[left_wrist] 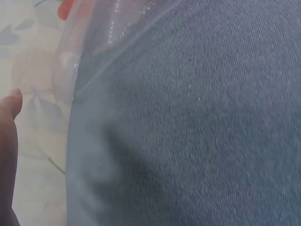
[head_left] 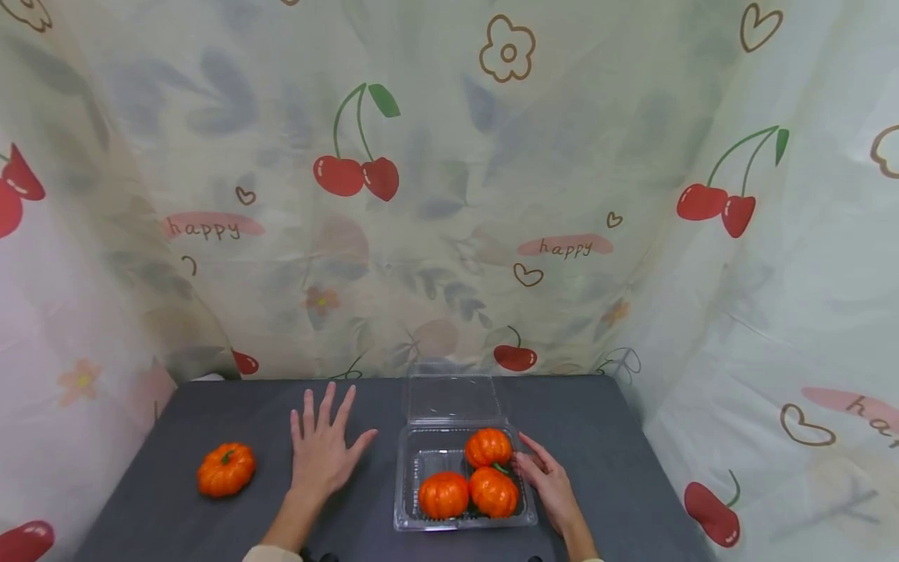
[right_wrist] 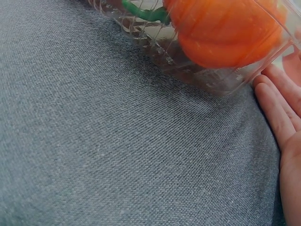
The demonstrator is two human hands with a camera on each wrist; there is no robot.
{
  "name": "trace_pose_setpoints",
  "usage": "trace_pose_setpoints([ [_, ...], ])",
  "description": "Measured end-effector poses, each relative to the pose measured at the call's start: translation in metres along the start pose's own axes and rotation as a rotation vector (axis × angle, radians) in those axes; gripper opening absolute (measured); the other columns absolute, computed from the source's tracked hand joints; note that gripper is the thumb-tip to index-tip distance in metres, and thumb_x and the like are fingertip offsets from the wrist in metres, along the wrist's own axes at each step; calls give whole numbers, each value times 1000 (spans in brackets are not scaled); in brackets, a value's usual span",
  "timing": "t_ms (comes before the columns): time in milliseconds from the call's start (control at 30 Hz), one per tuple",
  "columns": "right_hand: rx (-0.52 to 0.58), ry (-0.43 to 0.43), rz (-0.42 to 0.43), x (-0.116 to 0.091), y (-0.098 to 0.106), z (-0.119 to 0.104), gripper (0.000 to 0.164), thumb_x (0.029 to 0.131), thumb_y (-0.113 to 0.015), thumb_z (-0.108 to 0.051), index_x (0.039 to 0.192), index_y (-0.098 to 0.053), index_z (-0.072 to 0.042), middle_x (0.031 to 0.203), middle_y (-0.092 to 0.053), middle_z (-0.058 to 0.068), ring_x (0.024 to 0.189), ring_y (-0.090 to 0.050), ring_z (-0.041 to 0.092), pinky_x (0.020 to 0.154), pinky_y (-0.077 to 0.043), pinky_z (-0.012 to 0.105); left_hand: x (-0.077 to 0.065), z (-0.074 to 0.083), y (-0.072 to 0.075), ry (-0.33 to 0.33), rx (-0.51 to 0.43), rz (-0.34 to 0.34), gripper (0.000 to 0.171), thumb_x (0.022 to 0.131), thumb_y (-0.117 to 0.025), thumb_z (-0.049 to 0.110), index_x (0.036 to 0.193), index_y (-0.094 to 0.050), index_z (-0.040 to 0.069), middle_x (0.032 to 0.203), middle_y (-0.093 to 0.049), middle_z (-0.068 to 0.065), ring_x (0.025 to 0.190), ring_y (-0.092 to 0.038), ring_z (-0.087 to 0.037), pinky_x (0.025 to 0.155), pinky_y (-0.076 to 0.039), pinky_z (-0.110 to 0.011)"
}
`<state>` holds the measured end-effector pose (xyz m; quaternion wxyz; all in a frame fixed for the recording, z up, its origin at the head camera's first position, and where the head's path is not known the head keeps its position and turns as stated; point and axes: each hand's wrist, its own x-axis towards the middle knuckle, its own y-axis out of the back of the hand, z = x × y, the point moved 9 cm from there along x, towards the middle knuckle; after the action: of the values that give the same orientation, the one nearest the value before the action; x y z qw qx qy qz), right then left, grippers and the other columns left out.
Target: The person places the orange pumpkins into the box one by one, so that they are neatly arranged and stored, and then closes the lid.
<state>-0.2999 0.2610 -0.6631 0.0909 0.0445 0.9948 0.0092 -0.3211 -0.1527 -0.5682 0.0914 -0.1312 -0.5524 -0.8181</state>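
Observation:
A clear plastic clamshell box (head_left: 401, 499) stands on the table with its lid (head_left: 453, 398) folded back. Three small orange pumpkins sit inside: one at the back right (head_left: 488, 447), another at the front right (head_left: 494, 492), the third at the front left (head_left: 443, 495). My right hand (head_left: 553, 488) is at the box's right side; the right wrist view has its fairly straight fingers (right_wrist: 276, 106) against the clear wall. Left of the box, my left hand (head_left: 321, 453) hovers with spread fingers, holding nothing. In the left wrist view only part of that hand (left_wrist: 7, 150) shows.
A fourth pumpkin, a loose one (head_left: 226, 470), rests on the dark grey table (head_left: 590, 421) to the left of my left hand. Behind the table and along both sides hangs a curtain (head_left: 435, 257) printed with cherries. Small dark objects (head_left: 328, 557) peek in at the near edge.

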Motion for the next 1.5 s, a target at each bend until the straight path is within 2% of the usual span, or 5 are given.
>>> trace_pose_setpoints([
  [267, 22, -10, -1, -3, 3, -2, 58, 97, -69, -30, 150, -51, -13, 121, -73, 12, 106, -73, 17, 89, -59, 25, -4, -17, 9, 33, -8, 9, 88, 90, -59, 71, 162, -27, 32, 170, -19, -14, 155, -5, -51, 118, -4, -75],
  [600, 15, 6, -20, -1, -2, -2, 57, 98, -69, -30, 150, -51, -13, 121, -73, 13, 103, -73, 13, 88, -60, 25, -11, -52, 31, 100, -11, 15, 86, 94, -60, 62, 163, -22, 29, 170, -17, -19, 154, 0, -54, 115, 2, -79],
  [833, 15, 8, -19, -1, -1, -4, 55, 98, -69, -29, 148, -54, -14, 122, -72, 15, 103, -73, 14, 88, -59, 25, -13, -70, 41, 134, -12, -1, 83, 98, -53, 63, 164, -19, 26, 170, -13, -22, 154, 4, -56, 115, 3, -80],
  [1233, 12, 8, -15, -2, -1, -4, 56, 97, -69, -29, 149, -53, -14, 122, -72, 15, 103, -73, 14, 89, -59, 24, -23, -112, 55, 254, -1, -2, 82, 100, -46, 65, 164, -20, 21, 168, -15, -26, 153, 6, -58, 114, 5, -79],
  [1500, 7, 14, -15, -2, -1, -4, 55, 98, -68, -29, 149, -53, -14, 123, -72, 15, 103, -74, 14, 89, -59, 25, -32, -138, 60, 327, -27, 1, 81, 99, -57, 50, 163, -20, 17, 167, -13, -28, 152, 6, -59, 114, 5, -79],
])
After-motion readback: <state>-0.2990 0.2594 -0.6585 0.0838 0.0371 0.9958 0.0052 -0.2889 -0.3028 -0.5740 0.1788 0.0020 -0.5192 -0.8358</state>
